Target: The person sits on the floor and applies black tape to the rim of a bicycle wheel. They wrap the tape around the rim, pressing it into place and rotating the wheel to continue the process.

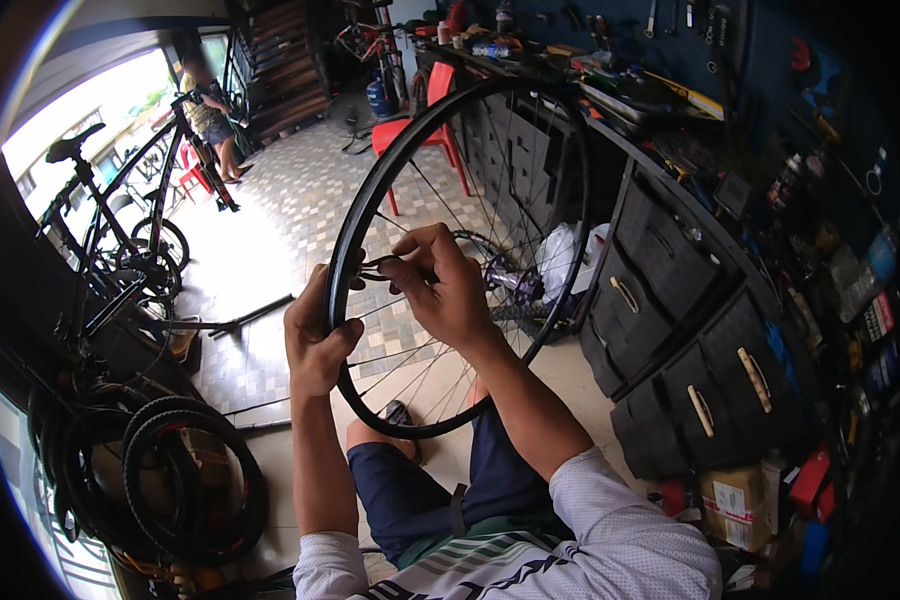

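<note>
A black spoked bicycle wheel rim [438, 429] is held upright in front of me, with no tire that I can make out. My left hand [320, 345] is closed around the left side of the rim, thumb over its inner edge. My right hand [435, 285] pinches a small dark tool [375, 270] against the inner left side of the rim, where a spoke meets it; the tool is probably a spoke wrench, though too small to tell. A purple hub [515, 285] shows through the spokes behind my right hand, low near the floor.
Bikes [145, 230] and stacked tires [195, 470] line the left. A red chair [440, 95] stands ahead. A person [210, 110] stands by the doorway. A cluttered workbench [630, 140] with dark drawers [660, 290] runs along the right, and a cardboard box [730, 505] sits below.
</note>
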Demonstrator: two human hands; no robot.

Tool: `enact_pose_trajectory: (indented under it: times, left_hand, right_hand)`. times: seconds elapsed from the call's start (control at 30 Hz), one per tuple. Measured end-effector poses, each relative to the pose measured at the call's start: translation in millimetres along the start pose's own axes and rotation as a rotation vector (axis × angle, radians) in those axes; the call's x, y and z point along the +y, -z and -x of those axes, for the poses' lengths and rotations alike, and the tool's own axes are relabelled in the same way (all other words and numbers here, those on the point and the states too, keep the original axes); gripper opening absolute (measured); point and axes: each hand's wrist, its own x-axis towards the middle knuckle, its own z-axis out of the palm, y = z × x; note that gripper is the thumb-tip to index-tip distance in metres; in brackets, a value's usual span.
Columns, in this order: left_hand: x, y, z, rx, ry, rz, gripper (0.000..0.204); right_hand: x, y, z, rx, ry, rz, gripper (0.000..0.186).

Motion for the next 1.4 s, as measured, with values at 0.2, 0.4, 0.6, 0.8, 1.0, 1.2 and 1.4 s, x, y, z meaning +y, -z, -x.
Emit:
enact_pose_trajectory:
  times: [0.2,0.4,0.6,0.8,1.0,1.2,1.4]
  left_hand:
    - [-5.9,-2.1,-5.8,-0.048,-0.151,0.043,0.077]
    - [-4.4,1.5,-0.7,-0.027,-0.083,0.053,0.074]
    - [2.9,-3.3,4.0,0.013,-0.033,-0.018,0.074]
    - [-2.3,4.1,5.6,-0.003,-0.039,-0.078,0.075]
    - [-9.8,3.6,6.3,0.009,-0.130,-0.016,0.073]
    - [-8.6,9.4,-9.3,-0.056,-0.269,0.106,0.061]
    - [50.3,-8.7,-79.4,-0.117,-0.480,-0.640,0.080]
  right_hand:
    - [-13.4,3.1,-6.1,-0.085,-0.044,0.178,0.026]
    - [-12.1,-0.5,-0.8,-0.098,0.150,0.221,0.036]
    - [-4.9,-1.4,1.3,-0.017,0.059,0.088,0.039]
    - [-10.8,-5.5,-0.5,0.004,0.044,0.095,0.022]
    - [-21.2,-0.9,-5.3,-0.142,0.010,0.160,0.028]
    - [-22.5,6.9,-1.0,-0.132,0.009,0.018,0.013]
    - [-35.0,21.8,13.2,-0.193,-0.009,-0.122,0.013]
